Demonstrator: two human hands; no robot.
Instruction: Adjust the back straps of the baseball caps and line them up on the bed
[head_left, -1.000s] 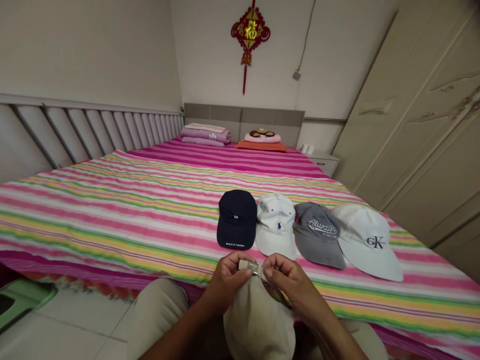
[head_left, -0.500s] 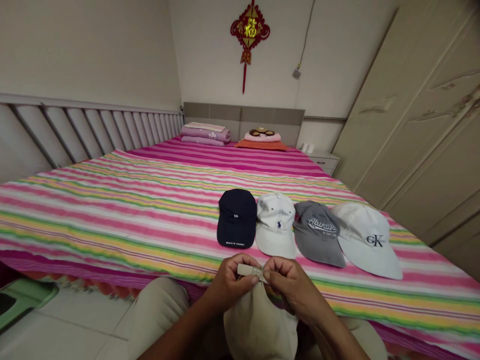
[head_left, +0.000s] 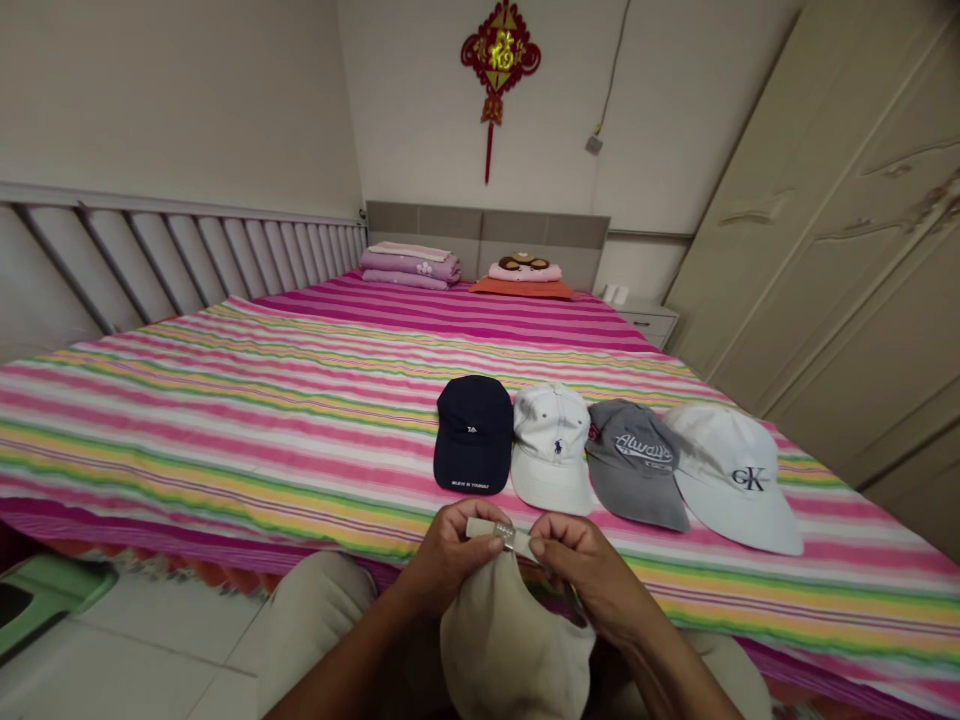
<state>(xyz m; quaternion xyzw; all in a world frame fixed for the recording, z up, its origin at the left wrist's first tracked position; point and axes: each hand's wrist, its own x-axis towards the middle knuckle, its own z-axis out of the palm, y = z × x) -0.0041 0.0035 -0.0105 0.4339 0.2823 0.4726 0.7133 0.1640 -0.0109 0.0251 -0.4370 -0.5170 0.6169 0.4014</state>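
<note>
A beige cap (head_left: 514, 640) hangs between my hands over my lap, its back strap (head_left: 517, 540) with a metal buckle uppermost. My left hand (head_left: 454, 555) pinches the strap at the buckle, and the strap's free end sticks up past the fingers. On the other side my right hand (head_left: 581, 560) grips the strap between thumb and forefinger. Beyond my hands a row of caps lies on the bed: a navy cap (head_left: 474, 430), a white cap with a small horse logo (head_left: 551, 450), a grey cap (head_left: 637, 465) and a white long-brimmed cap (head_left: 739, 480).
The caps lie on a striped sheet (head_left: 225, 400) near the bed's front edge. Folded bedding (head_left: 411, 268) sits by the headboard (head_left: 540, 235). A metal railing (head_left: 187, 240) runs along the left, wardrobes (head_left: 847, 230) stand right, and a green stool (head_left: 56, 595) is at lower left.
My left hand and the buckle have shifted slightly left and up, away from my right fingers. More strap now shows between my hands; the caps on the bed stay put.
</note>
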